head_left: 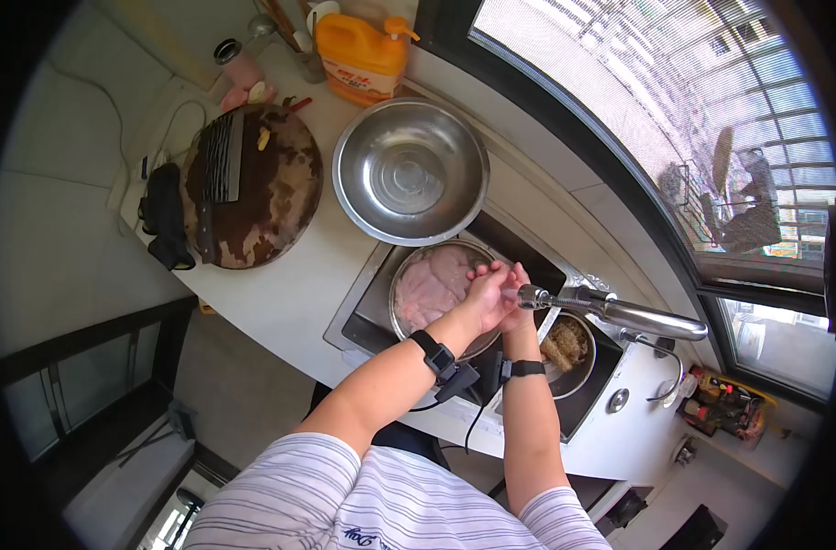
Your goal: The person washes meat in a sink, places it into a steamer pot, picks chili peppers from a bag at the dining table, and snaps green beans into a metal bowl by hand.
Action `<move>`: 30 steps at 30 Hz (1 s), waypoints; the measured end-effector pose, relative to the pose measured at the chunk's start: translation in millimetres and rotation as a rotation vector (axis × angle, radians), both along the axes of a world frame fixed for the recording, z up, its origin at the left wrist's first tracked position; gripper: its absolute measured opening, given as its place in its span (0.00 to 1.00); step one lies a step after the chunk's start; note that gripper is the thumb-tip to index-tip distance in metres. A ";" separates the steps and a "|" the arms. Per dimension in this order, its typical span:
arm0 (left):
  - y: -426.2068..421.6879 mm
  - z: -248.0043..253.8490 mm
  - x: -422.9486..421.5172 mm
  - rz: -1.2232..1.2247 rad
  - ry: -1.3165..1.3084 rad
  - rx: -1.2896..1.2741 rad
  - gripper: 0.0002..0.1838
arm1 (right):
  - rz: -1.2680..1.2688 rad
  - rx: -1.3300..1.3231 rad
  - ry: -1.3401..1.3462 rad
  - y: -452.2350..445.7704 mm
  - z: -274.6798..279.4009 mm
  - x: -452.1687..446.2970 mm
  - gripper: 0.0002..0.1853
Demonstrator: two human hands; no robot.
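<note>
My left hand (pixel 484 295) and my right hand (pixel 515 310) are pressed close together below the tip of the metal tap (pixel 532 297). Both look cupped, with fingers slightly curled and nothing visible between them. They hover over the right edge of a round metal bowl (pixel 398 302) in the sink. Pale pink raw meat (pixel 434 282) fills much of that bowl. To the right, beyond my right wrist, a metal pot (pixel 576 383) holds a brownish, stringy mass (pixel 563 346) that I cannot identify. The overlap of my hands hides part of the palms.
A large steel basin (pixel 411 170) stands behind the sink (pixel 349 332). On the left lie a round chopping board (pixel 280 220) and a cleaver (pixel 224 160). A yellow jug (pixel 361 57) stands at the back. Bottles (pixel 734 403) sit at the right, below the window (pixel 656 101).
</note>
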State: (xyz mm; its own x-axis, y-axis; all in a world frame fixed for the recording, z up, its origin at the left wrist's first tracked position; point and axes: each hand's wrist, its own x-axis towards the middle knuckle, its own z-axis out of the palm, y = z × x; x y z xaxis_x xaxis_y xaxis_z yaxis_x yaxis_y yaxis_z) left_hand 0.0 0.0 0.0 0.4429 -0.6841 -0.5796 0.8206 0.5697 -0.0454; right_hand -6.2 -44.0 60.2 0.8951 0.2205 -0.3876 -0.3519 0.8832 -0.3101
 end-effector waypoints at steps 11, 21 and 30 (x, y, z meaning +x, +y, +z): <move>45.8 7.7 1.8 -0.491 -1.377 1.324 0.07 | -0.224 -0.307 0.444 19.2 -13.5 -6.9 0.13; 79.0 -104.9 47.7 -0.921 -2.029 1.515 0.14 | -0.025 -0.898 0.385 -3.2 -8.6 18.9 0.17; 104.3 -60.0 32.8 -1.476 -1.922 1.250 0.16 | -0.372 -0.708 -0.050 -7.0 85.7 -40.3 0.09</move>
